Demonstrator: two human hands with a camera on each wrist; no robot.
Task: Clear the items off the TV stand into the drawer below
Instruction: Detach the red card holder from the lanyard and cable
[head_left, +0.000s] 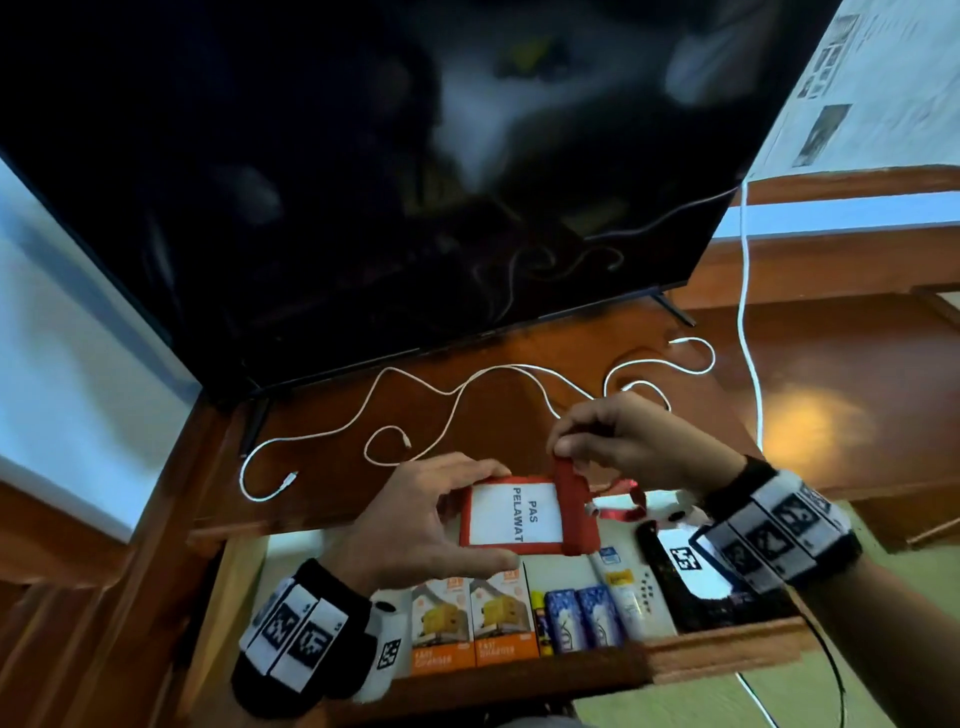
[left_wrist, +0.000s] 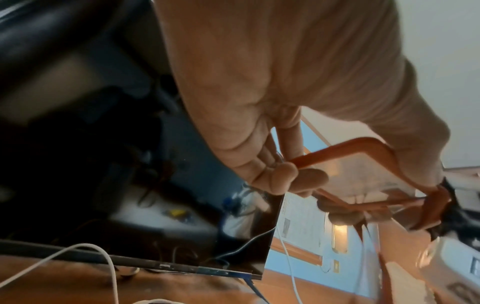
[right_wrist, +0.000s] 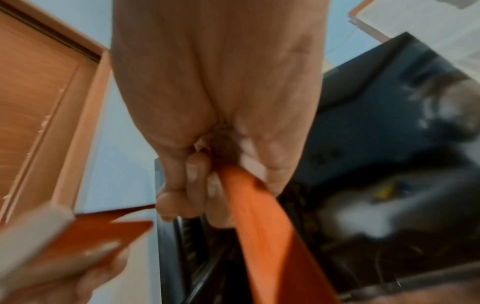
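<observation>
The left hand (head_left: 415, 525) holds a red badge holder (head_left: 511, 514) by its near end, thumb and fingers (head_left: 467, 467) spread across its edges. At the far end the right hand (head_left: 628, 441) pinches the red strap (head_left: 569, 499) wrapped over the holder, fingertips (right_wrist: 197, 170) closed tight on it. Below both hands the drawer (head_left: 691, 649) stands open, holding two orange charger boxes (head_left: 475, 629), small blue packs (head_left: 582, 618) and a white tube (head_left: 626, 592). Beyond the fingers a white cable (head_left: 441, 395) lies on the stand (head_left: 831, 364), before the television (head_left: 363, 182).

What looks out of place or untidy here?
The white cables sprawl in loose loops across the TV stand, not yet cleared. The left hand holds the red badge holder while the right hand pinches its lanyard.
</observation>
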